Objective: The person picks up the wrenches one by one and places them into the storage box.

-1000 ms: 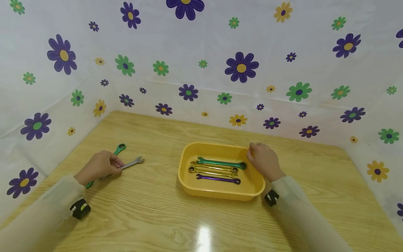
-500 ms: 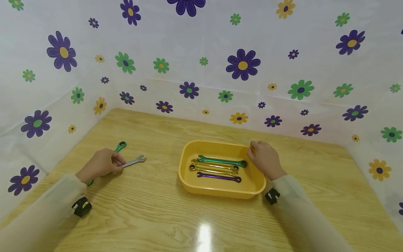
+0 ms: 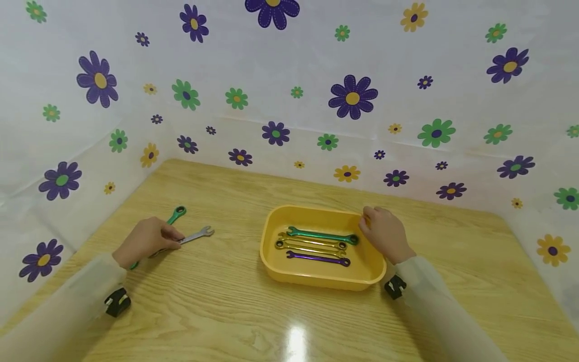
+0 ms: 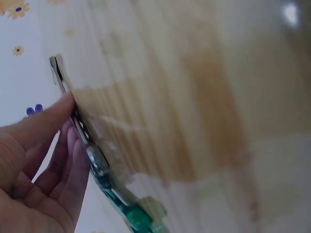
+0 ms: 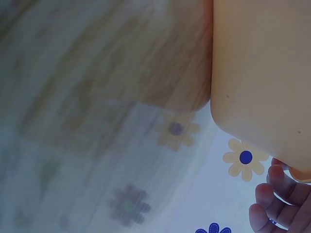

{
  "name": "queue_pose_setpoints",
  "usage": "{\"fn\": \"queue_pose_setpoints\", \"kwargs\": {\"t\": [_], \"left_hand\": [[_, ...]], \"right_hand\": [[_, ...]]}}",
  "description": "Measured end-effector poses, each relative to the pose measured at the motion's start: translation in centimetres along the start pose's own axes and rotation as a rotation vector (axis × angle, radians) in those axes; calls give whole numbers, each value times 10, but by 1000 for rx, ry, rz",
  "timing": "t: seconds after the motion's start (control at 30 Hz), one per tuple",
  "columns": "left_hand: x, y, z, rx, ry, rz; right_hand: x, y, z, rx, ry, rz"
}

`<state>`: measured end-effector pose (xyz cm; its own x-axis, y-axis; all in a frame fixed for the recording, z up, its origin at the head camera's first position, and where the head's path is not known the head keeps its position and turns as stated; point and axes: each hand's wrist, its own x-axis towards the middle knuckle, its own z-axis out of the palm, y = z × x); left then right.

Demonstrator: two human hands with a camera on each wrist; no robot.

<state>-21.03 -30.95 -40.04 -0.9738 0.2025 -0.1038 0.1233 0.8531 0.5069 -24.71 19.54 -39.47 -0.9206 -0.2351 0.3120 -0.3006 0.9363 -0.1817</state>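
My left hand [image 3: 147,240] is at the left of the table, pinching a silver combination wrench [image 3: 197,235] between thumb and fingers. Its open-jaw end points right, and the hand covers much of the rest. A green ratcheting wrench [image 3: 178,213] lies beneath that hand, its ring end showing beyond the fingers. In the left wrist view, the silver wrench [image 4: 81,127] crosses close over the green one [image 4: 138,216]. My right hand [image 3: 384,234] grips the far right corner of a yellow tray [image 3: 312,281], its curled fingers [image 5: 277,201] at the rim in the right wrist view.
Inside the tray lie a green wrench [image 3: 322,235], two gold wrenches [image 3: 314,243] and a purple wrench [image 3: 316,258], roughly parallel. The wood-grain table [image 3: 217,311] meets a white flowered cloth [image 3: 289,60] at the back and sides.
The head view has shifted slightly. Both hands keep nearly the same places, the left still pinching the silver wrench and the right still on the tray corner.
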Motion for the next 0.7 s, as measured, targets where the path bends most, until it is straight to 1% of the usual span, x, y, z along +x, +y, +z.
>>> {"fn": "queue_pose_setpoints", "kwargs": {"t": [0.13,0.27,0.37,0.47,0.6,0.7], "left_hand": [[3,-7,1,-38,-22,-18],[4,-10,3,-77,-44,-7],[4,-9,6,-101,-56,0],[4,-6,8,-57,-40,34],[7,-2,10,49,7,119],[10,-2,11,96,24,146]], "right_hand": [[-1,1,-1,9,-5,2],[-1,1,0,11,-15,8],[-1,1,1,8,-22,7],[-1,1,1,2,-23,3],[0,1,0,-1,-26,7],[0,1,-1,-5,-28,13]]}}
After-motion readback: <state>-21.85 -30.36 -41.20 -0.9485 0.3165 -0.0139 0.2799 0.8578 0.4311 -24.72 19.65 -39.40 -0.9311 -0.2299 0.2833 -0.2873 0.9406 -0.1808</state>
